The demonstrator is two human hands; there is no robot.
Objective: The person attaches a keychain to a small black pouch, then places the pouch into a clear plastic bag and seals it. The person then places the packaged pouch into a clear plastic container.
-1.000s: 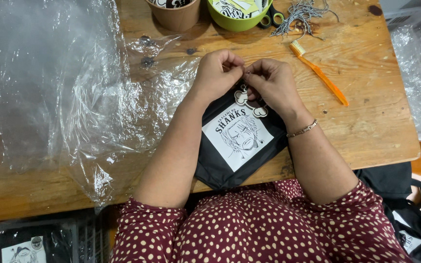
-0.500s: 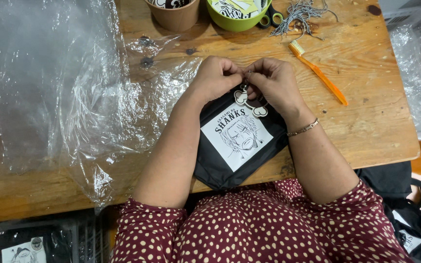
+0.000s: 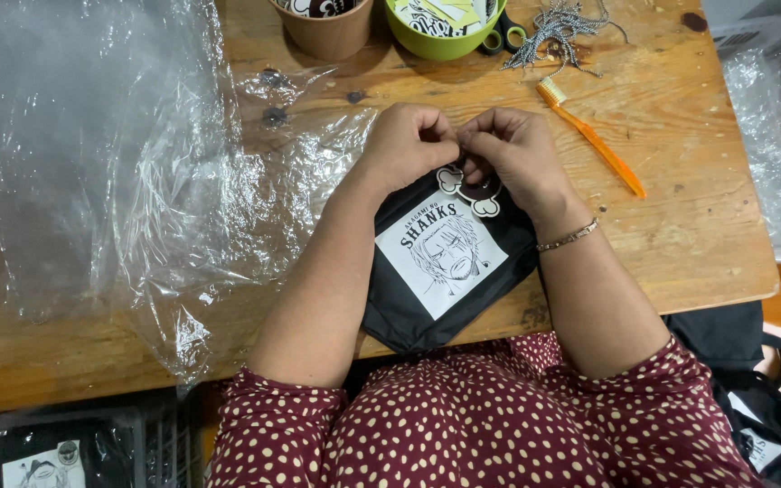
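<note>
Fingers: both sets are curled in tight and pinched together right at the top edge of my black pouch (image 3: pixel 449 271), so nothing spread open at all.
Left hand: my left hand (image 3: pixel 409 145) is balled up, fingertips meeting the other hand's over the little tag (image 3: pixel 469 188). Can't honestly tell exactly what bit is between the fingertips, they cover it.
Right hand: my right hand (image 3: pixel 515 154) is bent the same way, pressing on the top of that tag, thin bracelet (image 3: pixel 569 237) on the wrist.
Tag: dark round piece with white bone-shaped ends, sitting at the pouch's top edge, half under my fingers.
Pouch: lying flat near the front edge of the wooden surface (image 3: pixel 680 235), slightly rotated, white square print with a drawn face on it, bottom corner hanging just over the edge toward my lap.
Plastic: big crinkly sheet of clear plastic (image 3: pixel 92 163) covering the left side, touching my left forearm.
Back of surface: brown paper cup (image 3: pixel 325 32) and green bowl (image 3: pixel 445 32) side by side, scissors handles (image 3: pixel 503 38) just beside the bowl, a bundle of grey cords (image 3: pixel 562 27) near those.
Toothbrush: orange toothbrush (image 3: pixel 594 137) lying diagonally, just right of my right hand, not touching.
Right side: white crate (image 3: pixel 775 54) lined with plastic.
</note>
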